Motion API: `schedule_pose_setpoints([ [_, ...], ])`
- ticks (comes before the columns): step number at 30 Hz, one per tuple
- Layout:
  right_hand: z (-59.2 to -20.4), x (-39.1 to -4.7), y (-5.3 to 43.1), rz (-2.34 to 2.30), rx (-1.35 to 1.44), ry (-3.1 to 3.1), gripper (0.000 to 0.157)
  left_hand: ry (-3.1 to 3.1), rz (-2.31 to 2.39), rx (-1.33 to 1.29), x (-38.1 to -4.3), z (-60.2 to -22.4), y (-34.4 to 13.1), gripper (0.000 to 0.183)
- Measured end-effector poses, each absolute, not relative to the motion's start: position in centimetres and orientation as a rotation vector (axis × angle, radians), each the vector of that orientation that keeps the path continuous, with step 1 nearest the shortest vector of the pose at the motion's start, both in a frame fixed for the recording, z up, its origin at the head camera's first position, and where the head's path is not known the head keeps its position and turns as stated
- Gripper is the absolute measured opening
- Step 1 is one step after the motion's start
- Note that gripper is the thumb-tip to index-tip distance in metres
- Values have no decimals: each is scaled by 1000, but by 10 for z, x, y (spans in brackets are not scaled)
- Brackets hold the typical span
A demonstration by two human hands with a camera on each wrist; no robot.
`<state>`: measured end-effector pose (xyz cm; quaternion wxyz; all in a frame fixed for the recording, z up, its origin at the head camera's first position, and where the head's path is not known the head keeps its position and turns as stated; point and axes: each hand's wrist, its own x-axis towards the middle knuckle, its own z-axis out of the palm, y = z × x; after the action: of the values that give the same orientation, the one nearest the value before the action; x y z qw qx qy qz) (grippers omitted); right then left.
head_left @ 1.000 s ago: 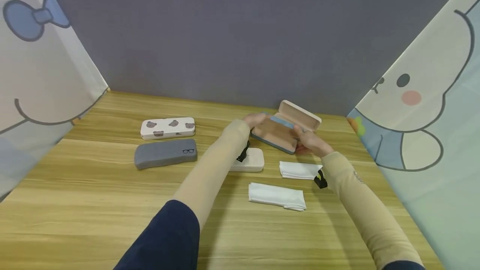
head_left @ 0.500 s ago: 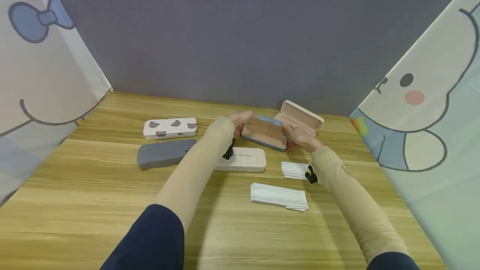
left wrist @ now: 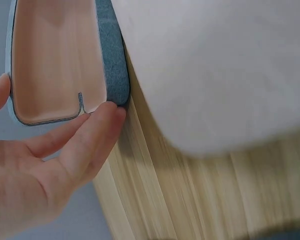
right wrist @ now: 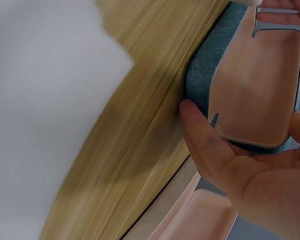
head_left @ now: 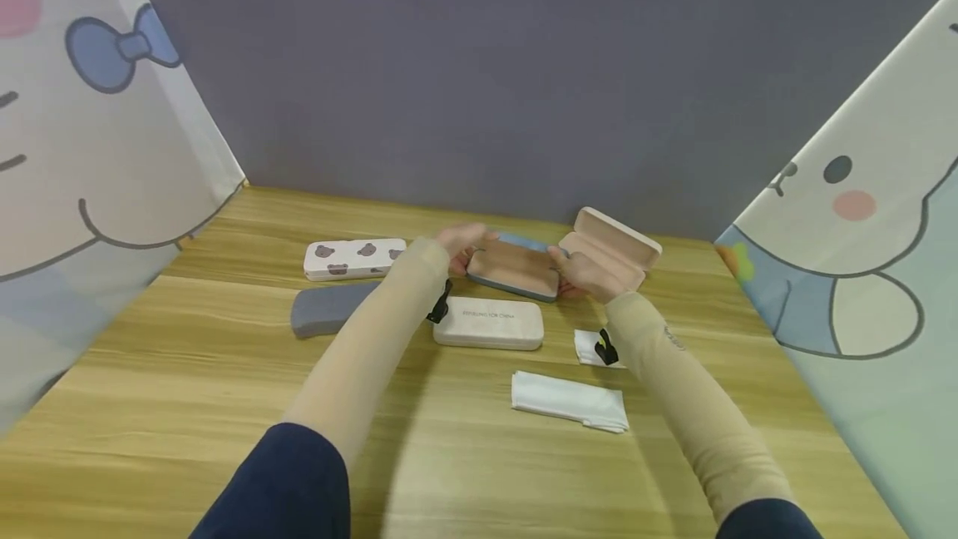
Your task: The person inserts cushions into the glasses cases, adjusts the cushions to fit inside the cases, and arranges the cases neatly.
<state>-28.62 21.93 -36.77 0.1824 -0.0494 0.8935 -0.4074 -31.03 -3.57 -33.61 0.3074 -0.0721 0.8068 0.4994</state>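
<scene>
An open blue glasses case with a pinkish-tan lining is between the two hands near the back of the table. My left hand grips its left end; in the left wrist view the thumb is at one edge and the fingertips are at the blue side. At the other end my right hand holds the case, thumb on one edge and fingers curled under the corner. The inside of the case shows bare lining. Right behind the right hand lies an open pale pink glasses case.
A white lettered glasses case sits in front of the blue one. To the left lie a grey case, partly behind the left arm, and a white bear-print case. Two folded white cloths lie at the front right. A grey wall stands behind.
Both hands have moved the blue glasses case leftward, away from the pink case, which shows more now. The white case's lettering has come into view from behind the left arm.
</scene>
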Motion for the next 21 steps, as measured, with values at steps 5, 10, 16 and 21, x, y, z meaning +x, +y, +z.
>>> schedule_pose_setpoints([
  [5,-340,-261,186,-1057,-67,2442,75,2134,1330,-184,-309,-338,-46,74],
  [10,-352,-273,183,-1055,-41,2463,74,2146,1304,-195,-311,-337,-54,74],
  [16,-353,-279,174,-1044,-41,2443,79,2165,1282,-219,-308,-334,-63,72],
  [21,-353,-280,168,-1046,-46,2434,77,2170,1273,-205,-306,-335,-70,71],
])
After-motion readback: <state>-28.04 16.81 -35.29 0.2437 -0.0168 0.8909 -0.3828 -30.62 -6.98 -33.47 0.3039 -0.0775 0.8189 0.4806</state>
